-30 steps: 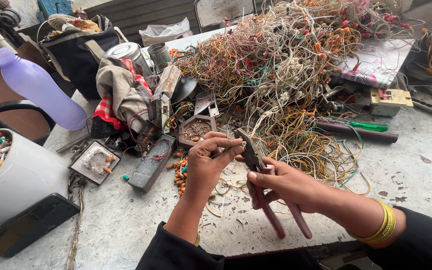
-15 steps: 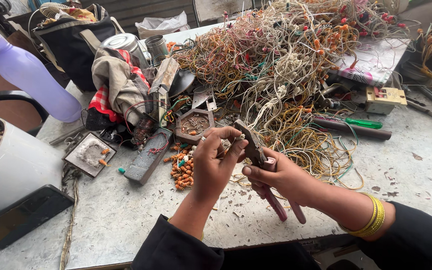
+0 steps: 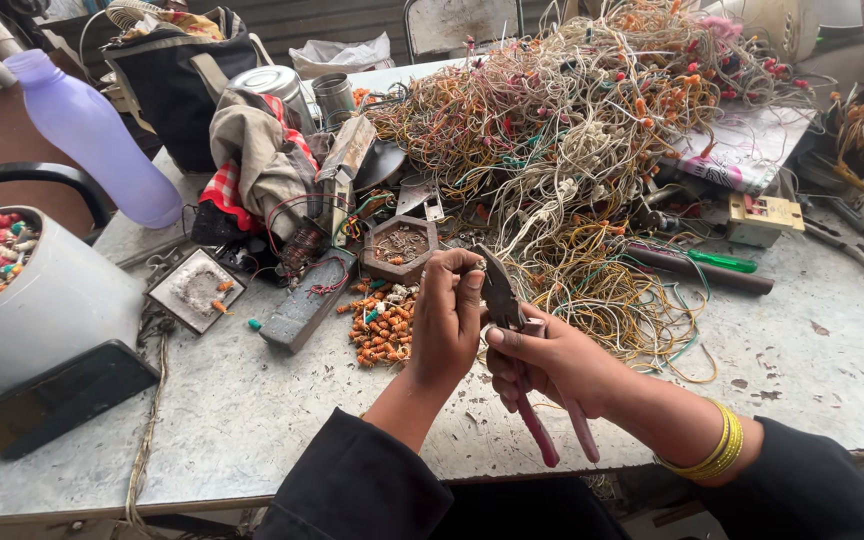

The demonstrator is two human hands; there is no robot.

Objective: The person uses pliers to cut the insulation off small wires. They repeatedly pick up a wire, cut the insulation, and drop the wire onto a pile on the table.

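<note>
gripping a pair of pliers [image 3: 512, 330] with pink handles, the right hand [image 3: 552, 362] sits just below the centre of the frame, its fingers wrapped closed around the handles, which slant down toward the lower edge. the dark head of the pliers points up and touches the fingertips of the left hand [image 3: 447, 322], which is curled closed beside it, pinching something too small to make out against the tool's tip. both wrists come up from black sleeves at the bottom of the frame, and yellow bangles [image 3: 717, 452] ring the right wrist.

just left of the hands lies a small heap of orange wire bits [image 3: 377, 330] on the grey table [image 3: 252, 420]. above the hands, filling the upper middle of the frame, is a big tangled pile of wires [image 3: 572, 130]. a green-handled screwdriver [image 3: 717, 262] lies to the right of centre. at the far left stands a grey bucket [image 3: 47, 310] holding coloured pieces, with a purple bottle [image 3: 92, 135] leaning above it in the upper left.
</note>
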